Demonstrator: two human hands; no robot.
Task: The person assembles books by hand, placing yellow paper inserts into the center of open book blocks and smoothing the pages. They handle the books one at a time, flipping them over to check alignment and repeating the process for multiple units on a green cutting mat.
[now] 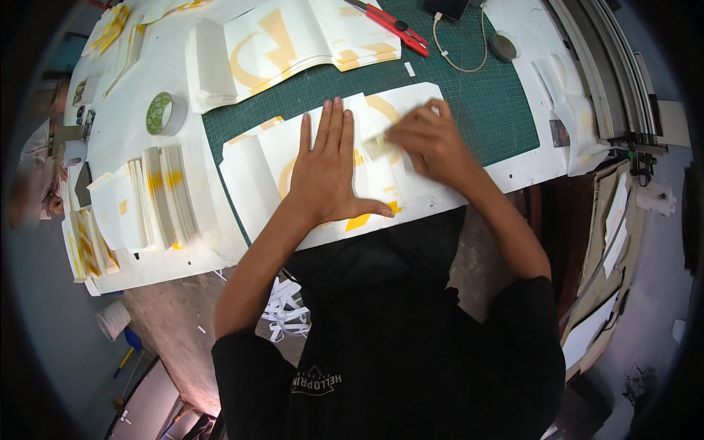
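Observation:
My left hand (326, 172) lies flat, fingers stretched out, on a white printed sheet (253, 172) with yellow and orange shapes, folded in panels. The sheet rests near the table's front edge, partly over a green cutting mat (499, 125). To the right, my right hand (440, 147) is closed on a small pale yellowish piece (377, 147) held against the sheet beside the left fingers. Motion blurs this piece, so its kind is unclear. My left palm hides part of the print.
Beyond the sheet lie a stack of printed sheets (271, 51) and a red cutter knife (396, 28). At the left are a tape roll (174, 115) and bundled folded sheets (165, 198). A cable (458, 70) curves at the back right. Paper strips (286, 312) litter the floor.

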